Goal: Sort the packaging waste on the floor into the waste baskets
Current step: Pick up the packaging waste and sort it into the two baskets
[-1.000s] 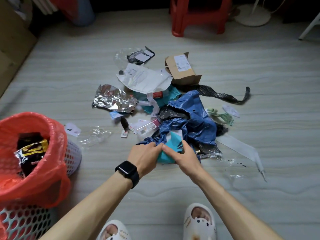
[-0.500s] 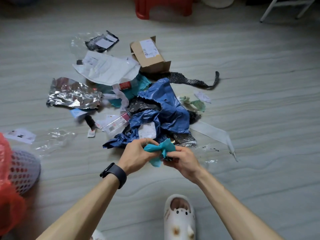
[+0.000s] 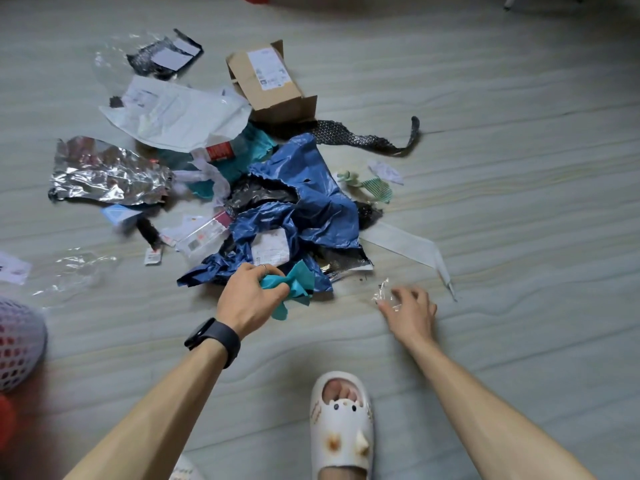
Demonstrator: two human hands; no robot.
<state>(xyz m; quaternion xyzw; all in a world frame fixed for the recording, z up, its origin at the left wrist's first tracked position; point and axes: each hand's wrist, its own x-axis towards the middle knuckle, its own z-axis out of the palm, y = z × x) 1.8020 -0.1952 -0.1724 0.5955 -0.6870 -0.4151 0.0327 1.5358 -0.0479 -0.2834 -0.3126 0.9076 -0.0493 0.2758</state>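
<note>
Packaging waste (image 3: 304, 206): floor (image 3: 519, 237) pile, 12 o'clock.
Left hand (image 3: 247, 301): fingers (image 3: 258, 271) clutch teal scrap (image 3: 299, 282).
Right hand (image 3: 414, 311): fingers spread beside clear film (image 3: 382, 295).

Dim, soft light; foil glare, blurred left edge, wide-angle bending.

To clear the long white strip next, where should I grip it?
Pinch the white strip at its narrow near end, from above with the right hand: it lies flat, and that tip is free on bare floor nearest the hand, while the wide end meets the pile.
</note>
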